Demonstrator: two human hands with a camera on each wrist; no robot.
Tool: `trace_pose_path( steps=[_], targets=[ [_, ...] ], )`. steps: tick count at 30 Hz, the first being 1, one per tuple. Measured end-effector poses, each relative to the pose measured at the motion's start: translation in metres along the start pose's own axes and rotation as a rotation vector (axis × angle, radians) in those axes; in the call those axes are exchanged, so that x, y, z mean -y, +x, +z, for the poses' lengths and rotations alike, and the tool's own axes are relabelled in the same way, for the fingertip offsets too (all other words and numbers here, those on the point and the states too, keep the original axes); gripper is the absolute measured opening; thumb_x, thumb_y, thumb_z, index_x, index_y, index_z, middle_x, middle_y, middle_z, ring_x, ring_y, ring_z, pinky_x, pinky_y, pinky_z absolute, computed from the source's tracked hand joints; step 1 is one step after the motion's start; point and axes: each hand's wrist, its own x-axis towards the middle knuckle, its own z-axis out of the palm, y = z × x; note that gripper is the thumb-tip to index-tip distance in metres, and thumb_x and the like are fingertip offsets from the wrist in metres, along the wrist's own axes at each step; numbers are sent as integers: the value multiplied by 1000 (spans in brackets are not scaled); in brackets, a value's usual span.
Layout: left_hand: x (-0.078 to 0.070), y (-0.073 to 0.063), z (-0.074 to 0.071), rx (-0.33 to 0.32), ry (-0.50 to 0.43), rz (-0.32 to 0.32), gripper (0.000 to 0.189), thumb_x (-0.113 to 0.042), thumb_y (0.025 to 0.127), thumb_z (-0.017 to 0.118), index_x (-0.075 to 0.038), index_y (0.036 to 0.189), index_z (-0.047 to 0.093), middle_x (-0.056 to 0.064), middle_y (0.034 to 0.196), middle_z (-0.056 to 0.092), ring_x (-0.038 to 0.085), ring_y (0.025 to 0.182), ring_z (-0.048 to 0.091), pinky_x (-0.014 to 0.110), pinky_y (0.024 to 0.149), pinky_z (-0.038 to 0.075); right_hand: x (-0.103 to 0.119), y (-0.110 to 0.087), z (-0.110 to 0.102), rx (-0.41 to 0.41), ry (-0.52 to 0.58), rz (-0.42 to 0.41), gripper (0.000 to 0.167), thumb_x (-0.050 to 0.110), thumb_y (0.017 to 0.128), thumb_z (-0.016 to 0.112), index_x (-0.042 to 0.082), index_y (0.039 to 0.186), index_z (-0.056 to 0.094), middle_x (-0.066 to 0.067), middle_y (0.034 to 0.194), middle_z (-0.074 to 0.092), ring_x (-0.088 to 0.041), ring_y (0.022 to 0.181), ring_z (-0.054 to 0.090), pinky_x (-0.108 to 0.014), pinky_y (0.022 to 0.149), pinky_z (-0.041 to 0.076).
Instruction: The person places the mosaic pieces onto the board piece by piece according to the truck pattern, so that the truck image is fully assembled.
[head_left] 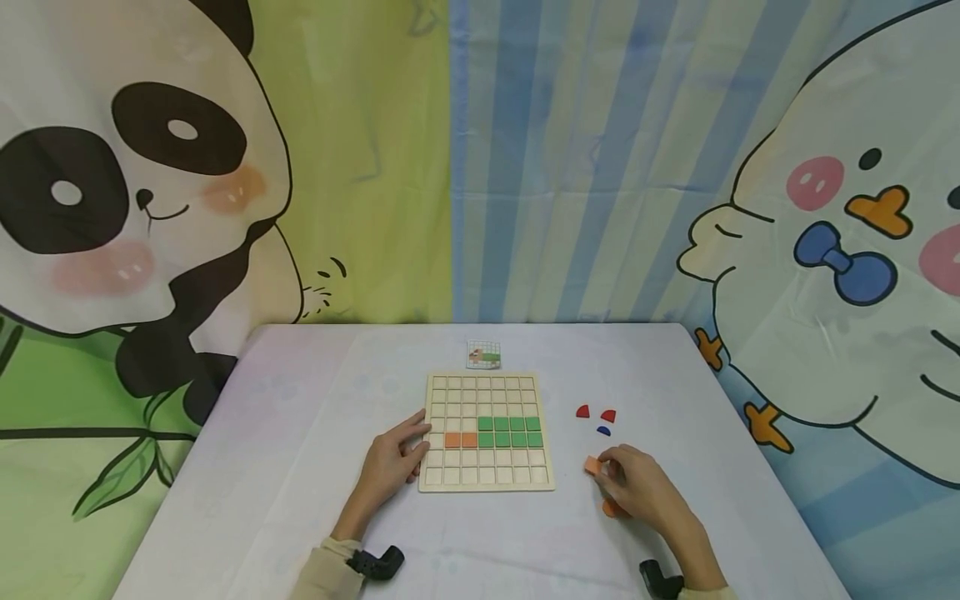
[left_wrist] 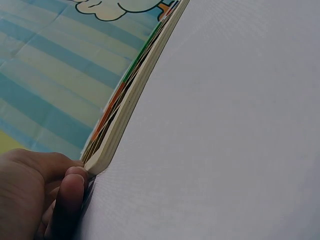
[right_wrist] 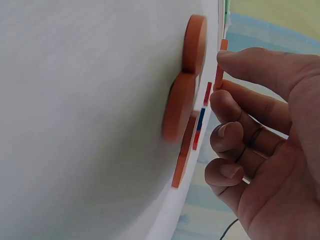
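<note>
A pale wooden grid board (head_left: 450,477) lies flat with green square tiles (head_left: 510,432) over two rows and two orange square tiles (head_left: 461,440) left of the lower row. My left hand (head_left: 390,458) grips the board's left edge; in the left wrist view its thumb and fingertips (left_wrist: 72,185) meet at the board's corner. To the right of the board, my right hand (head_left: 637,483) pinches an orange tile (head_left: 592,466) between thumb and finger. Below that hand, orange rounded pieces (right_wrist: 179,107) lie on the table, partly hidden in the head view.
Two red quarter-round pieces (head_left: 582,412) and a blue half-round piece (head_left: 603,431) lie right of the board. A small picture card (head_left: 483,355) with a coloured grid lies behind it. A white cloth (head_left: 337,375) covers the table, and printed curtains (head_left: 562,167) hang behind.
</note>
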Motion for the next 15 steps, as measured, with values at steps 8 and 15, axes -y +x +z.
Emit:
trace_pose_path(
  steps=[8, 15],
  targets=[
    [-1, -1, -1, 16, -18, -17, 38, -10, 99, 74, -11, 136, 73, -3, 159, 58, 12, 48, 61, 27, 44, 54, 19, 10, 5, -18, 23, -63, 22, 18, 90, 84, 12, 110, 78, 6, 86, 61, -10, 79, 52, -22, 68, 47],
    [-1, -1, -2, 17, -20, -16, 37, -10, 99, 73, -11, 136, 73, -2, 159, 57, 11, 49, 61, 26, 45, 54, 33, 21, 10, -44, 38, -148, 21, 18, 91, 83, 11, 111, 78, 10, 87, 61, -9, 82, 53, -22, 70, 49]
  ],
)
